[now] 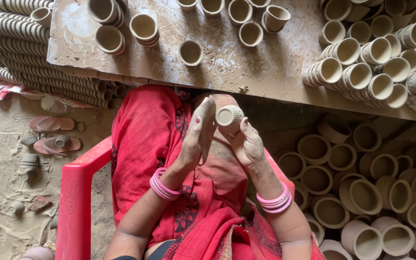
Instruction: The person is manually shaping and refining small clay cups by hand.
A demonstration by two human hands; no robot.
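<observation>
1. Clay cup (229,116), small and unfired, pale tan, is held up over the lap, just below the edge of the wooden board (265,72); its flat base is turned toward the camera.
2. Right hand (247,142) is closed around the cup from below and from the right, fingers curled behind it, thumb up along its side; the cup is pinched in this grip.
3. Left hand (197,137) is held flat and stiff, fingers pressed together and straight, edge-on beside the cup's left side; nothing is gripped by it. Actual contact with the cup cannot be told for sure, but it is at least just beside it.
4. Pink bangles (163,187) are worn on the left wrist, a matching set on the right wrist.
5. Red patterned cloth (145,130) is draped over the lap; a red plastic chair (75,192) is sat on.
6. Loose cups (190,52) are stood mouth-up on the dusty board, with nested rows laid on their sides at its right end.
7. Long stacked rows (15,33) are laid at the upper left.
8. More cups (362,192) are piled on the ground to the right of the chair.
9. Pink sandals (51,132) are left on the sandy ground at the left.
</observation>
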